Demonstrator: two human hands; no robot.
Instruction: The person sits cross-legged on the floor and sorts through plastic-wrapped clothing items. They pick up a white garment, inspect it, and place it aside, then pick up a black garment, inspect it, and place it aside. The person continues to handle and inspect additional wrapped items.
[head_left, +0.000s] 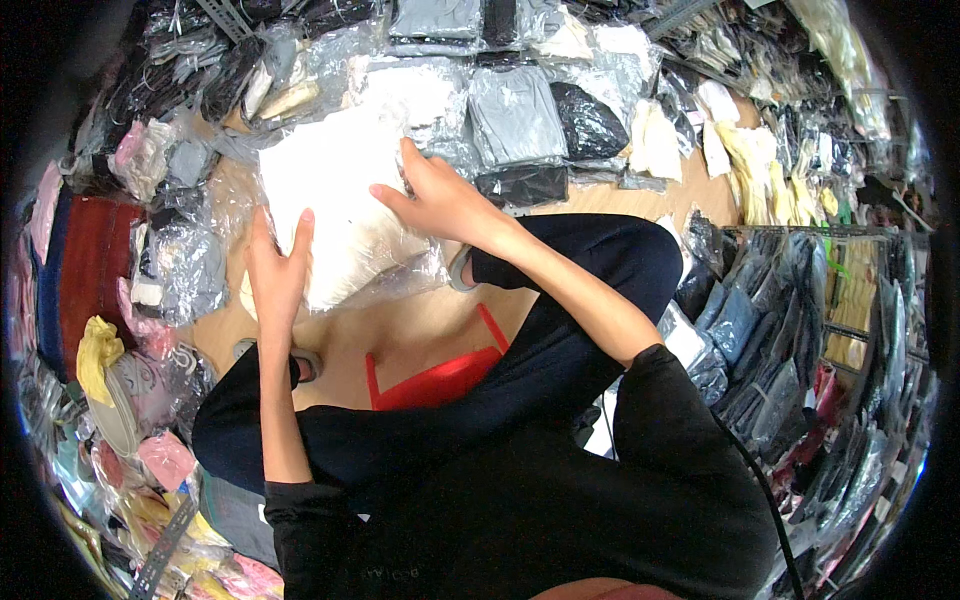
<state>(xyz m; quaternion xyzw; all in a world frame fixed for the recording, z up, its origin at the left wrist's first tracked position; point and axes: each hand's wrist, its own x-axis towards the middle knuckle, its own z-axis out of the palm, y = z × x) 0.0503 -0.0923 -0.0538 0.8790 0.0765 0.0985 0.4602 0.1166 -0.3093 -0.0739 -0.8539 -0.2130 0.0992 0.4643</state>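
Observation:
A white folded garment in a clear plastic bag (337, 195) is held up before me, overexposed in its upper part. My left hand (281, 259) grips its lower left edge, thumb on the near face, the other fingers partly hidden. At the bag's right edge is my right hand (431, 191), with thumb and index finger spread over the plastic; its other fingers are hidden. Loose clear film hangs along the lower right side of the bag.
Bagged grey garments (517, 116) and a black bagged bundle (587, 124) lie beyond on the wooden floor (645, 199). Packed shelves of bagged clothes (780, 337) stand at right. A red plastic stool (442, 379) is beneath me. A dark red textile (97, 262) lies at left.

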